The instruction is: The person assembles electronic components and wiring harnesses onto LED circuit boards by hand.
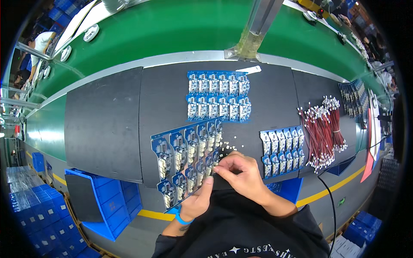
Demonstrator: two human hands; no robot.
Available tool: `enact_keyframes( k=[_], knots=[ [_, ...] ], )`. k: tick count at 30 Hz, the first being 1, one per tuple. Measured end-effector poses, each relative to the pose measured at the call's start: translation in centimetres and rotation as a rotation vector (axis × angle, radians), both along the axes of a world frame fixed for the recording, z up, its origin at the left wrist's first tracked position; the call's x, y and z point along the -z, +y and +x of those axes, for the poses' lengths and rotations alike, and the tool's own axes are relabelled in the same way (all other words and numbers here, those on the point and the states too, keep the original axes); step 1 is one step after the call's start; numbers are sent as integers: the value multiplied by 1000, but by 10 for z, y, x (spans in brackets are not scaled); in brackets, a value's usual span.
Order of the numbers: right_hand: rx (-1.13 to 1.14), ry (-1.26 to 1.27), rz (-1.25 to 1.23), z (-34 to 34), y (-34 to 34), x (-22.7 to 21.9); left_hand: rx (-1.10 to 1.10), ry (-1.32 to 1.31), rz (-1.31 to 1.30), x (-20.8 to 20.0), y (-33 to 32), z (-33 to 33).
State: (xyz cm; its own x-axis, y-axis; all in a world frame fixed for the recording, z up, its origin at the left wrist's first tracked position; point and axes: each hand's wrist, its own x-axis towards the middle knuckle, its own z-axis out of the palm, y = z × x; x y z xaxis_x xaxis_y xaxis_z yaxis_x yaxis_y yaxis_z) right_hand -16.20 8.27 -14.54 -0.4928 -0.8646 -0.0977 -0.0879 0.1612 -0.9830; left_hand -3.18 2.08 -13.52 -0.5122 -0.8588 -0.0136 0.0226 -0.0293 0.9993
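Panel, held: 1 (189,148), two rows, tilted above the mat (103,124), in front of the person.
Left hand: 1 (195,205), thumb on the panel's face, pinching its lower edge; other fingers hidden.
Right hand: 1 (245,172), thumb and forefinger pressed together at the panel's right end; any piece between them too small to tell.
Far panel: 1 (218,95), two rows of six, flat.
Right-hand panel: 1 (282,151), two rows of six.
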Motion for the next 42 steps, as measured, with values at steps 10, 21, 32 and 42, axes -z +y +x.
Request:
enact_keyframes(
  k=[10, 21, 32, 42],
  knots=[
    [-3, -99, 115, -1, -1, -1, 138, -286, -173, 16, 8, 12],
    [-36, 17, 79, -10, 5, -8, -124, -278, -97, 16, -6, 9],
    [180, -935, -251, -17, 0, -6, 360, 73, 177, 53, 2, 59],
    [-348, 78, -159, -60, -37, -41, 661, 200, 779, 4, -20, 31]
  ],
)
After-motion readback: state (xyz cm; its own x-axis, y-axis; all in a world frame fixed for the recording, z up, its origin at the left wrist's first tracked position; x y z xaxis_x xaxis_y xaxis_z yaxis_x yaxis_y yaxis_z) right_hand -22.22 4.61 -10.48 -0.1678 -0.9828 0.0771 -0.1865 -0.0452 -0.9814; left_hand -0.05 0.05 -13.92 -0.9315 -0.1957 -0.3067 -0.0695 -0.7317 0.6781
